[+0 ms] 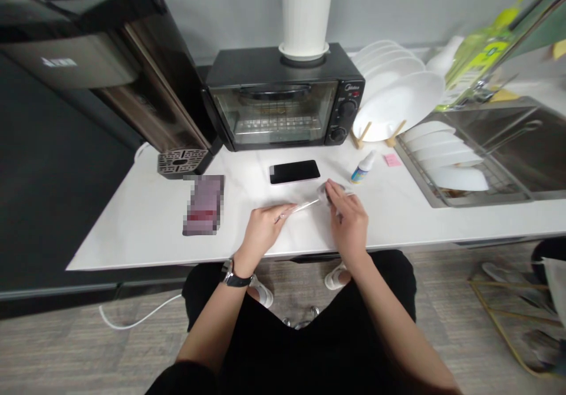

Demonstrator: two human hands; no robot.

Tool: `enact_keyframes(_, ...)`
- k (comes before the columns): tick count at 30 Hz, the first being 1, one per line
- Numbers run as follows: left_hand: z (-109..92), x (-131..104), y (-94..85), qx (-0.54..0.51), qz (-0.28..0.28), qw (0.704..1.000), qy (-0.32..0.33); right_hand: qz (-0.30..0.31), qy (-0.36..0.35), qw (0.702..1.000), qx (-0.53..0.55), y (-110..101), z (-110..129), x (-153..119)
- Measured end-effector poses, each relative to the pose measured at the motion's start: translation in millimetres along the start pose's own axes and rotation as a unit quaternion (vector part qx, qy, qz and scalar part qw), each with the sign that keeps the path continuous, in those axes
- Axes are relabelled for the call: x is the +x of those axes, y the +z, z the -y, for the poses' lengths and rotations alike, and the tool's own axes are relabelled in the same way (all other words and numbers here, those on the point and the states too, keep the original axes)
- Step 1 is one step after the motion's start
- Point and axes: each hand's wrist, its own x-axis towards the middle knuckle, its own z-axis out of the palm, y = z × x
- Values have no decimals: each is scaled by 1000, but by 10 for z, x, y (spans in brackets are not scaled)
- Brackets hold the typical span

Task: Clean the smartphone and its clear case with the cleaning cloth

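Over the white counter, my left hand (264,229) is closed, its fingertips pinching one end of a thin, clear, plastic-looking piece (306,204) with a pale edge. That piece reaches across to my right hand (348,213), whose fingers are curled over its other end. Something greyish and see-through shows by the right fingertips, too small to make out. Just beyond the hands lies a phone (295,172), its dark screen facing up. A small spray bottle (363,168) with a blue label stands past my right hand.
A toaster oven (283,97) stands at the back with a white pot on top. Left are a drinks machine (177,112) and a blurred purple packet (204,204). White plates (398,103) in a rack, a pink sticky note (391,160) and a sink (513,147) are on the right.
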Motion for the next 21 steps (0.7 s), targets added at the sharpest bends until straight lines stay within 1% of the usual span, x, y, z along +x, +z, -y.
enact_keyframes(1,-1,2,1,0,0,1000,-2,5,-4,1000,2,4,4,-4)
enact_keyframes(4,6,-1,4,8,5,1000,-12,93,-68,993,35,37,57,-32)
enact_keyframes(5,7,-3,3,8,6,1000,-11,93,-60,993,31,42,72,-37)
enact_keyframes(8,0,-6,0,1,8,1000,-2,4,9,1000,0,31,91,-30)
enact_keyframes(9,-3,-5,0,1,7,1000,-2,-7,12,1000,-2,26,95,-25)
enact_keyframes(12,-3,-2,4,5,6,1000,-9,63,-67,995,32,19,113,-17)
enact_keyframes(13,-1,-1,5,3,5,1000,-8,68,-70,995,29,17,116,-15)
enact_keyframes(16,2,1,6,-9,2,1000,-1,5,17,1000,-11,7,117,-9)
enact_keyframes(20,-7,-3,-4,-15,-2,1000,-8,90,-53,995,0,-16,118,-11)
enact_keyframes(21,-11,-4,-6,-20,-3,1000,-7,67,-31,997,-13,-25,111,-13)
